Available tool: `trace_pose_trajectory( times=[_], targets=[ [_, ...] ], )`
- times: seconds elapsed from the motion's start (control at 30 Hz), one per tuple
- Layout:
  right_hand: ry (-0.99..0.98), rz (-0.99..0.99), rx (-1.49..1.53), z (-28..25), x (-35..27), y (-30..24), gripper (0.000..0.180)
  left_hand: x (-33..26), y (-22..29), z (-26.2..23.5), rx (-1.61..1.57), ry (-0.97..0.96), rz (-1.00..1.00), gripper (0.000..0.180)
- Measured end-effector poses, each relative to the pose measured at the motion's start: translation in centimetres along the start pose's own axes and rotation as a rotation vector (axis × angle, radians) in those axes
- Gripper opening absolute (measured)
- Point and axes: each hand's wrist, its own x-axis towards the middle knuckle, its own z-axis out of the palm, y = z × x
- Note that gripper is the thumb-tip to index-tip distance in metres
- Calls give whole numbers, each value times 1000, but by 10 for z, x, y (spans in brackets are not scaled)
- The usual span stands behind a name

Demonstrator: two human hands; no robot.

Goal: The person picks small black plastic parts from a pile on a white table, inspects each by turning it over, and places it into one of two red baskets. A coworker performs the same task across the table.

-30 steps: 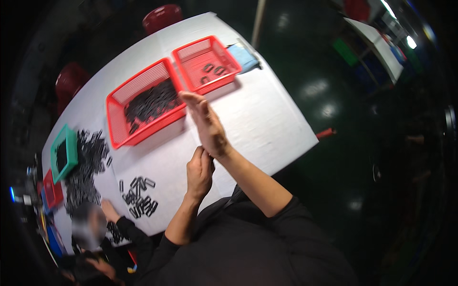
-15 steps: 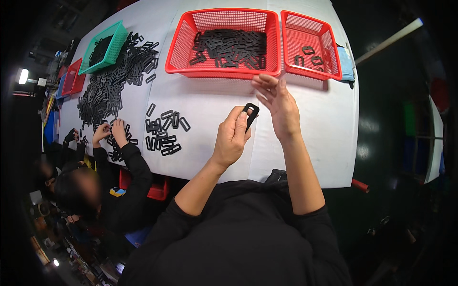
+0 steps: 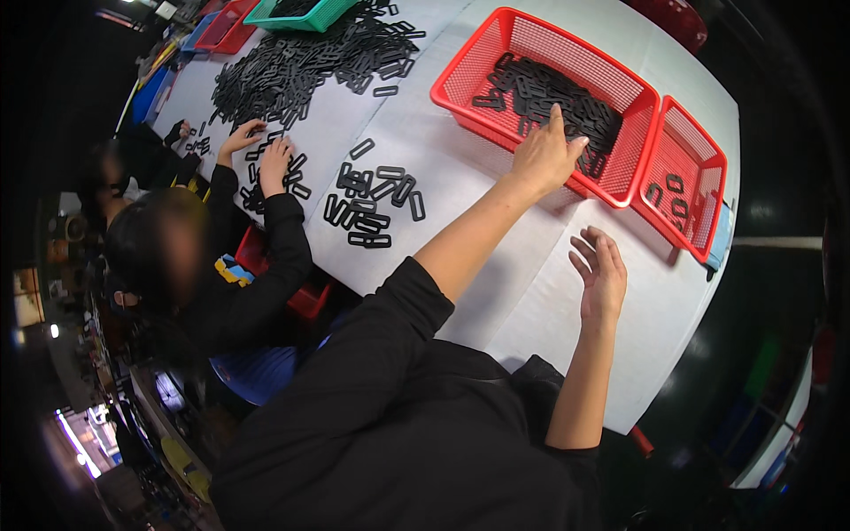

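My left hand [image 3: 546,157] reaches over the near rim of a large red mesh basket [image 3: 482,126]. Its forefinger and thumb stretch apart, and its other fingers are mostly hidden; I see nothing held in it. Inside that basket lies a heap of flat black oblong loops [image 3: 575,111], just beyond the fingertips. My right hand [image 3: 604,279] hovers above the white table [image 3: 531,283], its fingers loosely bent, apart and bare. A smaller red basket [image 3: 711,190] stands against the large one, with several black loops [image 3: 675,183] in it.
Left of my left arm is a loose cluster of black loops [image 3: 376,203]. Farther left, a co-worker's hands [image 3: 276,164] are among more loops. A big pile [image 3: 301,66] lies behind them, beside a green basket [image 3: 329,15]. A blue item [image 3: 722,237] sits at the right edge.
My view has turned, shifting the scene. My left hand, which held one black loop before my chest, has stretched out to the large basket and no longer shows it. My right hand has lowered away from the baskets.
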Motion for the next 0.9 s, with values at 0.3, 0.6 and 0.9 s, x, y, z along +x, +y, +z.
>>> trace_pose_trajectory(
  times=[0.3,0.6,0.9],
  targets=[
    [114,142,-26,-59,-8,39,24,-45,-187,-81,385,223,-418,23],
    [-57,178,24,-17,-21,45,21,-83,-220,-83,362,-92,-588,22],
    [-116,51,-192,-19,-57,52,23,-111,-209,-75,499,14,-411,33]
  ],
)
